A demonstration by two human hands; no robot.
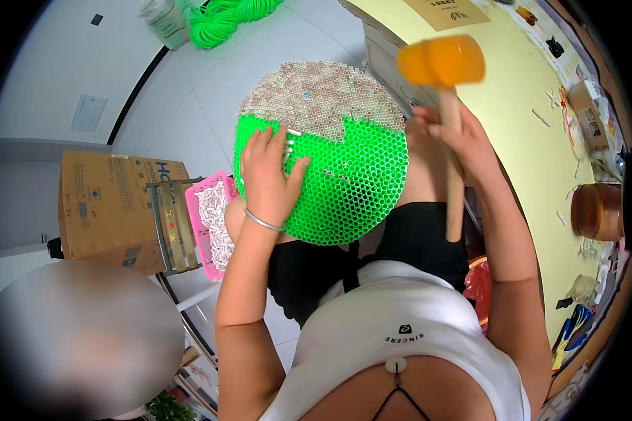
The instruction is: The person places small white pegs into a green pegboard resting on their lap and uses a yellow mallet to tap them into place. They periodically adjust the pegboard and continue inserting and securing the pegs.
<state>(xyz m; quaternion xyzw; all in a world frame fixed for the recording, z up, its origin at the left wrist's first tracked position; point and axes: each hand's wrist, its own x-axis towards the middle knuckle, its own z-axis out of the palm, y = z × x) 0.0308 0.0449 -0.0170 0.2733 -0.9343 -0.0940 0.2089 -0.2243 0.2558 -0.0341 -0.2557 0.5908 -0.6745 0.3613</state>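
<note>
A: Holding the round green honeycomb disc (344,189) flat on the lap, left hand (270,179) spread wide, fingertips on a few white tubes (288,147) half in the cells. Upper part's already filled.

B: And the right hand (456,137) is wrapped around the orange mallet (441,62), head raised. Looks like the tapping-in step; I'd say the strike needs fingers clear first. Spare tubes sit in the pink basket (198,203).
</note>
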